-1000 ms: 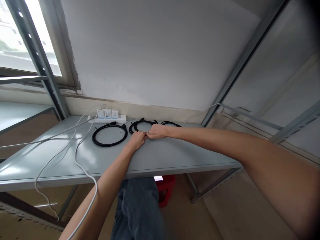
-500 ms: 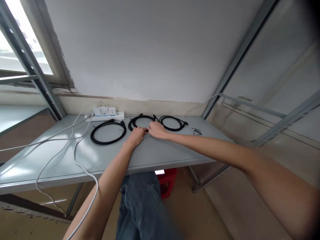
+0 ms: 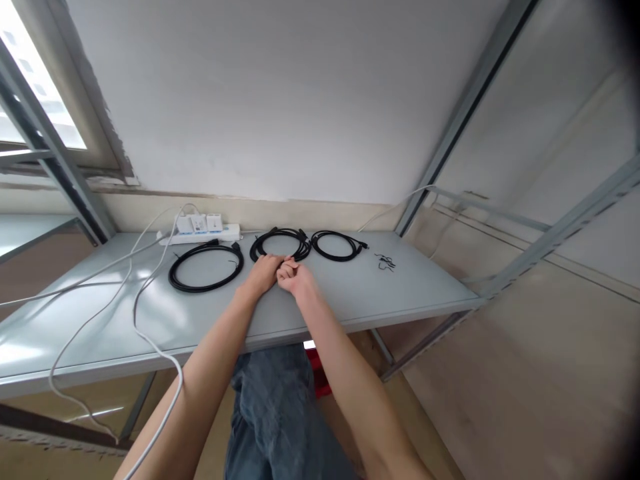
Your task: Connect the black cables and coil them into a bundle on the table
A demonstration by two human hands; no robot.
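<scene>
A coil of black cable [image 3: 306, 248] lies in the middle of the grey shelf, and both my hands meet at its near edge. My left hand [image 3: 263, 272] is closed on the near side of that coil, its fingertips partly hidden. Beside it, touching it, my right hand [image 3: 295, 275] is closed in a pinch; what its fingers hold is too small to see. To the left lies a second black cable coil [image 3: 205, 288], with a short thin tie sticking out at its right side. A third black cable coil [image 3: 327, 257] rests on the right.
Several short black ties [image 3: 385, 263] lie loose at the shelf's right. A white power strip [image 3: 227, 232] with plugged-in adapters stands along the back. White cords [image 3: 143, 331] run over the front edge and across my left forearm. Metal posts [image 3: 453, 130] frame the shelf [image 3: 345, 303].
My right hand has turned its wrist and drawn slightly nearer, its forearm now coming from below. My left hand stays at the coil. The whole view has shifted a little.
</scene>
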